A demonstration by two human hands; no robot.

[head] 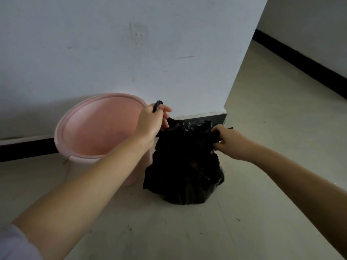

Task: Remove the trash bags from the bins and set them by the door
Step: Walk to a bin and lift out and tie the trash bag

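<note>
A crumpled black plastic trash bag (185,166) sits on the pale, dull floor (262,128), out of the bin and just to the right of it, its bulging base resting on the floor and its top gathered upward. The round pink plastic bin (97,128) stands against the white wall (112,44), its inside bare and smooth, its near side touching or very nearly touching the bag.

The left hand (152,121) is raised above the bag's left edge, fingers curled tight round a twisted strip of the black plastic, the end of which pokes up past the knuckles. The right hand (228,140) grips the bag's upper right edge, its fingers bent into the bunched plastic and partly buried in it. Both forearms are bare; a bit of pale sleeve (13,244) shows at the lower left.

The floor is scuffed, with small dark specks and faint marks scattered across it. A black skirting strip (28,149) runs along the foot of the wall behind the bin. The wall carries a few grey smudges and a white socket plate (139,35) set flush in it. The wall ends in a corner just behind the bag, and past it the floor opens out to the right toward a second white wall (309,25) with its own black skirting.
</note>
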